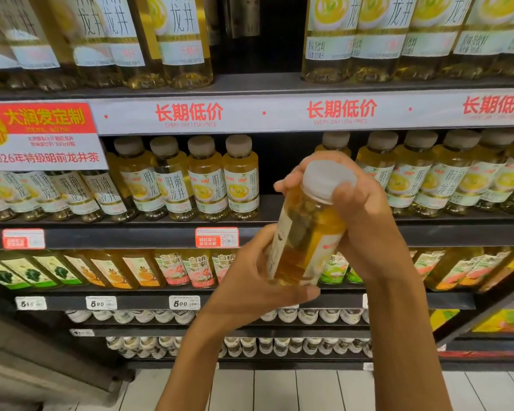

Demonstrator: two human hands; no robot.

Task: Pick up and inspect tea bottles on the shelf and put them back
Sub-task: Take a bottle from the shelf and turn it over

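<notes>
A tea bottle [307, 232] with yellow liquid, a white label and a pale grey cap is held in front of the shelves, tilted with its cap up and to the right. My left hand [250, 280] grips its lower half from the left, thumb under the base. My right hand [359, 209] curls around its neck just under the cap. Behind it, the middle shelf [149, 237] has a gap in its row of matching tea bottles [208, 179].
More rows of the same tea fill the top shelf [398, 40] and the right of the middle shelf [428, 176]. Fruit-tea bottles [172, 268] stand on the shelf below, small white-capped bottles [149, 315] lower still. White floor tiles [279, 390] lie at the bottom.
</notes>
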